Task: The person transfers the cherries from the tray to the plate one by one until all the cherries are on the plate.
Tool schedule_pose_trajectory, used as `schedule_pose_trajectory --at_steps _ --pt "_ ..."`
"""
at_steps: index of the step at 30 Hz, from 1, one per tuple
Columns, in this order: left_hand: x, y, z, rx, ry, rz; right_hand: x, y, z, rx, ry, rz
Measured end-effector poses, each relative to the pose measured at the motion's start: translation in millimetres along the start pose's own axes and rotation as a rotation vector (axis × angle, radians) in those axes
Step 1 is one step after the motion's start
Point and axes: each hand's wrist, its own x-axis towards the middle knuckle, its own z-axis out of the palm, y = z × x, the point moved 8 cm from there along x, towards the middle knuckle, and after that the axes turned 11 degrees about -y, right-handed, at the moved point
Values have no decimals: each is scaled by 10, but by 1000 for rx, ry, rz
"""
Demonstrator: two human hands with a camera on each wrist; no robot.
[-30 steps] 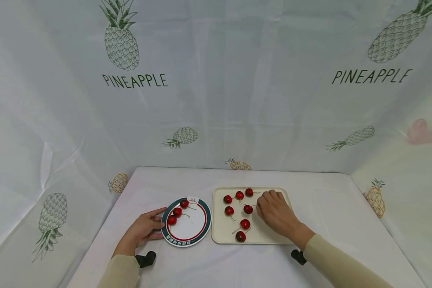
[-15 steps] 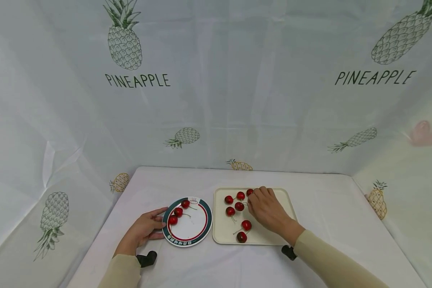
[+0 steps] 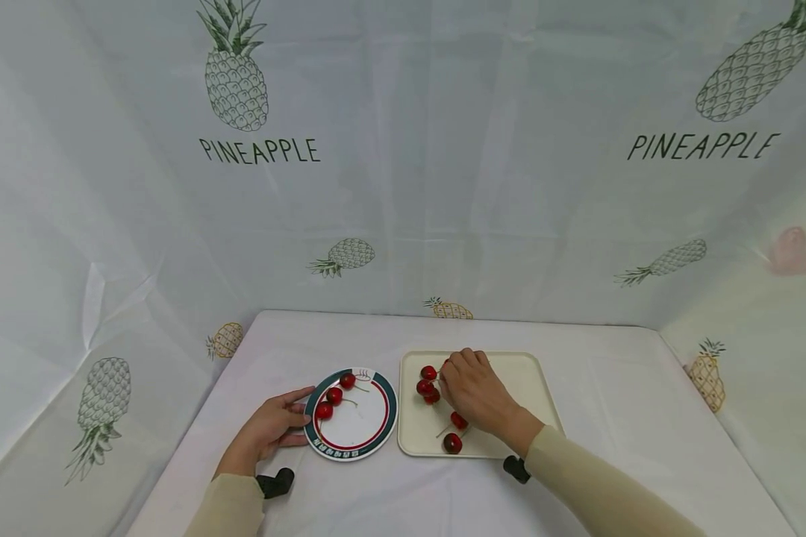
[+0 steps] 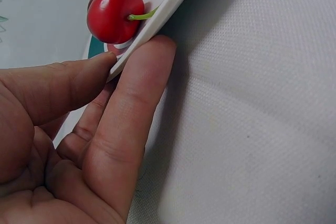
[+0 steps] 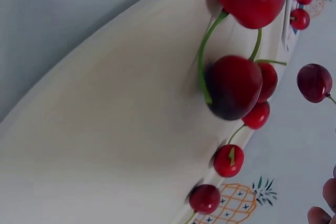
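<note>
My left hand grips the left rim of a round plate with a green and red border. In the left wrist view the thumb lies at the edge of the plate, with a finger against its underside. Three cherries with stems rest on the plate. My right hand is above a cream rectangular tray and holds a cherry by its stem, off the tray; the pinching fingertips are out of that view. Several other cherries lie on the tray, one partly behind the hand.
Plate and tray stand side by side, nearly touching, on a white-covered table. A white curtain with pineapple prints hangs behind and at the sides. A black wrist piece is on each wrist.
My right hand has moved left across the tray, taking a cherry with it from among the others. The left hand keeps its grip on the plate.
</note>
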Motion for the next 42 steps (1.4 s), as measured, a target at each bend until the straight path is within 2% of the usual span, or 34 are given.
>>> schedule_pose_trajectory --at_steps 7,13,19,26,28,37,42 --pt "0 0 5 -1 -5 -1 124 -158 51 -1 12 -29" --pt "-7 8 7 -4 -16 -4 251 -395 112 -19 3 -61" --pt "-15 21 12 0 -26 0 387 -665 203 -38 -45 -72" --pt "8 8 6 -6 -16 3 515 -994 289 -35 -156 -112" --pt "6 7 5 -8 -26 4 549 -1082 310 -42 -160 -124" --pt "-9 7 3 -13 -27 4 669 -1349 306 -74 10 -108" --pt "-10 18 6 -14 -30 3 665 -1375 311 -87 25 -64"
